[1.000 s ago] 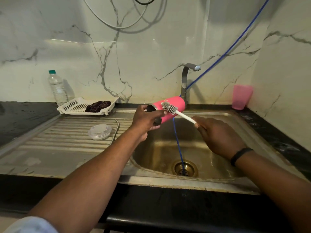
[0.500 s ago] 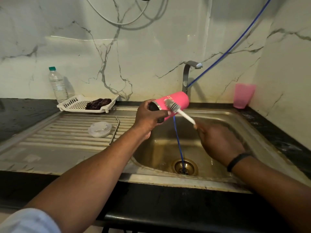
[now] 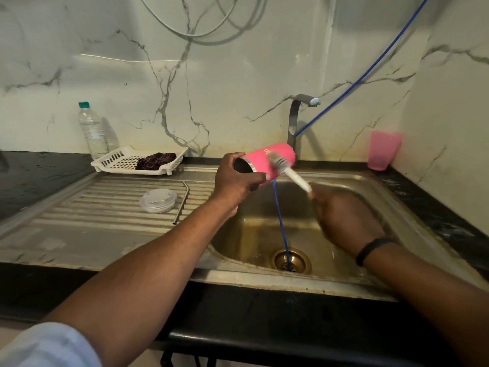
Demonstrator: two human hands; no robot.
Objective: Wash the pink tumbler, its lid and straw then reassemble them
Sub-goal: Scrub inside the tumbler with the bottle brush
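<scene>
Forearms come in from the bottom edge, a pale sleeve [image 3: 50,345] on the left one and a dark wristband [image 3: 371,249] on the right.

Sink [image 3: 352,283] is steel. Its drain [image 3: 291,260] takes a thin blue hose [image 3: 280,221] that runs up behind the tumbler and on to the wall at upper right.

Right hand [image 3: 346,221] is over the basin, fingers curled round the white handle of a bottle brush [image 3: 288,170]. It's motion-blurred, so can't tell the exact finger placement. Bristle head lies against the outer side of the pink tumbler [image 3: 270,161].

Left hand [image 3: 235,181] grips the tumbler at its open end, thumb over the top, fingers wrapped underneath. Tumbler is held on its side above the basin's back-left corner, dark mouth pointing left, base toward the tap [image 3: 297,117].

On the ribbed drainboard [image 3: 79,223], left of the basin: clear lid [image 3: 158,200] lying flat, metal straw [image 3: 181,203] just beside it on the right, apart from the tumbler.

Further back, a white slotted tray [image 3: 116,160] with a dark cloth [image 3: 156,160] in it, and a clear water bottle [image 3: 92,131] behind that against the marble wall. Pink plastic cup [image 3: 383,149] stands in the far right corner of the black counter [image 3: 436,207].
</scene>
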